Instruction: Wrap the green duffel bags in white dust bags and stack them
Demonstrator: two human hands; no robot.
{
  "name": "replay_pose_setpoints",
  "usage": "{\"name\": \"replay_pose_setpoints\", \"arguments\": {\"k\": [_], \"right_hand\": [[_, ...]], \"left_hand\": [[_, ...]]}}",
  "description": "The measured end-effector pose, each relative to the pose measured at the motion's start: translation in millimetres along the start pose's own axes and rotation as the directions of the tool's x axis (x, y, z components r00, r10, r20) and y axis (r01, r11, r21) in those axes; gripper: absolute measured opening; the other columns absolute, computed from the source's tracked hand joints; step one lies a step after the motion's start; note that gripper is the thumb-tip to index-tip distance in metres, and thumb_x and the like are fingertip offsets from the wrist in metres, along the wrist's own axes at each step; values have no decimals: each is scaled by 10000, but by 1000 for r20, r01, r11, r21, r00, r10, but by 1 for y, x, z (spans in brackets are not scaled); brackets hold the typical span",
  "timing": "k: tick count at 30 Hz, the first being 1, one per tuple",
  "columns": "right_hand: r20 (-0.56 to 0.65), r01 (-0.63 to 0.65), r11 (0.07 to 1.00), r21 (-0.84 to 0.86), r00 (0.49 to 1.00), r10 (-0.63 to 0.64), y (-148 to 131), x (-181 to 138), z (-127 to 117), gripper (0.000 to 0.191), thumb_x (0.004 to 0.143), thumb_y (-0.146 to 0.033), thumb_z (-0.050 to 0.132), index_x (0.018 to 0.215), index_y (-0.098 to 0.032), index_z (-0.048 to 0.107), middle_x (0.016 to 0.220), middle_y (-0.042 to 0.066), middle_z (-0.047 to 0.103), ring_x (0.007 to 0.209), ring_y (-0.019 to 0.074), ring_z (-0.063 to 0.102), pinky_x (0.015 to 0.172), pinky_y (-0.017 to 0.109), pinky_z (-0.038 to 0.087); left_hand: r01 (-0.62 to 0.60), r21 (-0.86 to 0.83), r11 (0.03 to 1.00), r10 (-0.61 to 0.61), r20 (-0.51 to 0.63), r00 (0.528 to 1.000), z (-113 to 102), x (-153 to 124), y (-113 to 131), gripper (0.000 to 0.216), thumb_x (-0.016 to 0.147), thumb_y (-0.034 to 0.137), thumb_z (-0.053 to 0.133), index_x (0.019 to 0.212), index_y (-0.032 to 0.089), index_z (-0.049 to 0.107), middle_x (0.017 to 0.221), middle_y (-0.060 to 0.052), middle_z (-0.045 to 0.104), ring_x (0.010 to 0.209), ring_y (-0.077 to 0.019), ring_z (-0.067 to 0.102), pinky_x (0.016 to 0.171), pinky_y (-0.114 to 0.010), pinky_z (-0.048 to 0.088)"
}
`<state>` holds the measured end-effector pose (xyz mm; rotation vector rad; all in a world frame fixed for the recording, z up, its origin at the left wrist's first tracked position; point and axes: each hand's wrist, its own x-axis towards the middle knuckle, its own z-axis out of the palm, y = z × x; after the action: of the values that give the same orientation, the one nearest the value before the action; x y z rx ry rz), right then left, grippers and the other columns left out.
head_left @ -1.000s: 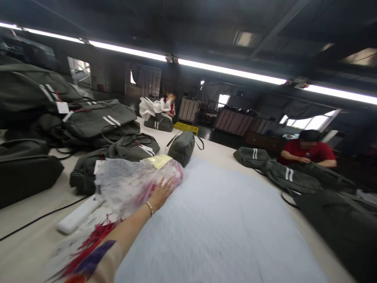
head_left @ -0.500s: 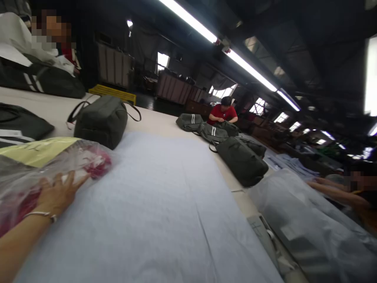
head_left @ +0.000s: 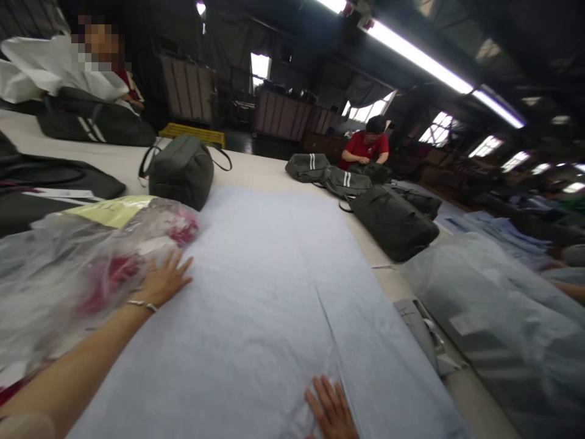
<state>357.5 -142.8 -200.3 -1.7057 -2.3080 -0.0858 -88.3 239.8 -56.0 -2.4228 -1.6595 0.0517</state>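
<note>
A large pale blue sheet (head_left: 247,280), thin and slightly wrinkled, is spread along the table in front of me. My left hand (head_left: 167,277) has its fingers spread at the sheet's left edge, right beside a clear plastic bag (head_left: 55,262) with dark pink contents and a yellow label (head_left: 112,210) on top. Whether that hand touches the bag I cannot tell. Low in the view, my right hand (head_left: 333,408) lies with fingers extended on the sheet, close to a long crease. Neither hand grips anything that I can see.
A dark duffel bag (head_left: 180,171) stands beyond the plastic bag. More dark bags (head_left: 393,222) line the right side, near a translucent plastic-covered bundle (head_left: 503,305). A person in red (head_left: 365,149) works at the far end; another person (head_left: 130,85) is at the back left.
My right hand has come into view on the sheet. My left hand has shifted right, off the plastic bag's middle to the sheet's edge. The camera view has turned slightly.
</note>
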Motion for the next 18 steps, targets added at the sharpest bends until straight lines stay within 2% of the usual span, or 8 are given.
{"name": "replay_pose_setpoints", "arguments": {"k": [3, 4, 6, 8, 11, 15, 18], "right_hand": [[23, 41, 999, -5, 999, -41, -3, 4, -13, 662, 899, -515, 533, 1494, -312, 326, 1506, 50, 435, 1363, 303, 431, 1146, 494, 319], [26, 33, 999, -11, 999, -32, -5, 6, -19, 657, 908, -493, 527, 1500, -309, 309, 1520, 47, 411, 1379, 299, 409, 1157, 496, 300], [20, 26, 1000, -14, 999, -25, -9, 8, -26, 648, 916, -476, 523, 1503, -312, 301, 1526, 42, 401, 1387, 293, 397, 1161, 492, 297], [21, 10, 1000, -10, 1000, -9, -13, 10, -28, 647, 918, -473, 523, 1503, -318, 296, 1531, 34, 392, 1392, 291, 390, 1162, 488, 299], [9, 8, 1000, -17, 1000, -8, -10, 10, -21, 652, 920, -473, 524, 1505, -326, 279, 1535, 28, 381, 1389, 288, 395, 1157, 487, 309], [-3, 22, 999, -49, 1000, -22, 2, 5, -2, 644, 920, -491, 515, 1497, -354, 266, 1498, 40, 424, 1329, 315, 473, 1072, 520, 414], [21, -5, 1000, -31, 1000, 6, 5, 9, 5, 655, 917, -530, 500, 1496, -380, 232, 1487, 42, 432, 1309, 349, 489, 1010, 577, 454]], "left_hand": [[-119, -49, 992, 124, 107, 987, 12, -60, 48, 532, 900, 431, 539, 1414, 317, 466, 1544, -90, 378, 1423, -313, 327, 1115, -574, 274], [-174, -136, 975, 192, 133, 972, 18, -83, 62, 581, 887, 459, 553, 1437, 316, 430, 1550, -99, 361, 1426, -322, 320, 1121, -578, 263], [-200, -260, 945, 245, 151, 958, 30, -125, 85, 680, 865, 529, 558, 1477, 322, 347, 1560, -104, 334, 1431, -338, 306, 1123, -587, 258], [-214, -311, 926, 256, 100, 961, 38, -160, 100, 725, 865, 602, 521, 1496, 330, 288, 1572, -101, 301, 1436, -344, 295, 1131, -590, 242], [-214, -328, 920, 244, 51, 969, 41, -189, 104, 701, 883, 612, 487, 1496, 348, 272, 1572, -90, 304, 1433, -334, 307, 1144, -578, 226], [-91, -331, 939, 150, 159, 976, 28, -197, 86, 676, 896, 550, 496, 1497, 337, 270, 1577, -89, 281, 1449, -325, 272, 1138, -601, 225], [9, -318, 948, 55, 190, 980, 21, -201, 72, 665, 906, 523, 480, 1501, 316, 266, 1587, -97, 249, 1461, -321, 238, 1135, -607, 225]]}}
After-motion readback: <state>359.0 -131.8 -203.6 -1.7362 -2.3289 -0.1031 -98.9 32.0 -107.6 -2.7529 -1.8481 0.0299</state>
